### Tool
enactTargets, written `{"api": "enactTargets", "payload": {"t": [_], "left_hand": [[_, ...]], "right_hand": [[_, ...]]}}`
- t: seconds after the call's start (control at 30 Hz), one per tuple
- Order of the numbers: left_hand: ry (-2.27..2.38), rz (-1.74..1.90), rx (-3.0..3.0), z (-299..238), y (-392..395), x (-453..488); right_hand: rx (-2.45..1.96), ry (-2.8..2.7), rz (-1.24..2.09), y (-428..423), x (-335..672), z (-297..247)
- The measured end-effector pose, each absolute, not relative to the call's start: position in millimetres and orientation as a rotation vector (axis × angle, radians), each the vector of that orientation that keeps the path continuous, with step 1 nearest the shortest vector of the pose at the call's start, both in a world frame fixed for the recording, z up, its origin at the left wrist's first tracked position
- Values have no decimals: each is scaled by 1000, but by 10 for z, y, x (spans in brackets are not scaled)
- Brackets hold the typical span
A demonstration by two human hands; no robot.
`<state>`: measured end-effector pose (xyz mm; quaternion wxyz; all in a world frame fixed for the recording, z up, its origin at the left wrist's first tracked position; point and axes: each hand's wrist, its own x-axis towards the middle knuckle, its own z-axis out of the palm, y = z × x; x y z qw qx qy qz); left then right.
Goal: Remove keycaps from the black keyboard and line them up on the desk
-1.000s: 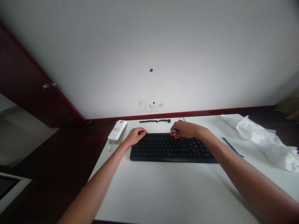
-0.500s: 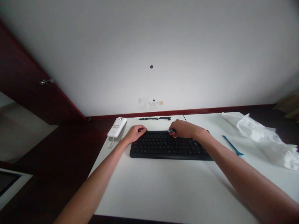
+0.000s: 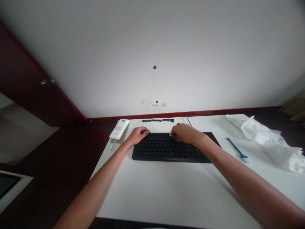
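A black keyboard [image 3: 162, 149] lies flat on the white table [image 3: 152, 187]. My left hand [image 3: 137, 135] is closed at its upper left corner, with thumb and fingers curled against the edge. Over the upper middle keys, my right hand [image 3: 184, 133] is closed around a small black tool [image 3: 172, 135] with a shiny tip, pointing left. The tool's far end is hidden in the fingers. Behind the keyboard, several loose black keycaps [image 3: 151, 120] lie in a row along the table's back edge.
To the left lies a white power bank [image 3: 119, 129] with a short cable loop. On the right are a blue-handled brush [image 3: 235, 148] and a crumpled white plastic bag [image 3: 264, 138]. A wall with sockets [image 3: 164, 104] stands behind; a dark red door [image 3: 30, 76] is at left.
My right hand has shifted slightly left along the keyboard's upper part with the small black tool. The left hand stays at the corner.
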<state>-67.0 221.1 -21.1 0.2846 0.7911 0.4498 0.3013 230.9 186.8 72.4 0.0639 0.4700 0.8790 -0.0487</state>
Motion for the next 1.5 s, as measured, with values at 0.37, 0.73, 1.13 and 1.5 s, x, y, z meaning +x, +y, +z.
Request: {"api": "enactTargets", "payload": {"t": [0.37, 0.73, 1.13, 1.5], "left_hand": [[1209, 814, 2141, -255, 2241, -685], [1181, 826, 2135, -278, 2246, -689], [1180, 826, 2148, -261, 2242, -695], [1186, 816, 2159, -244, 2236, -686]], "right_hand": [[1406, 2641, -279, 1941, 2381, 746], [1492, 3050, -1196, 2157, 2594, 879], [1090, 2511, -2887, 2211, 2364, 477], [994, 2397, -2944, 2177, 2291, 225]]}}
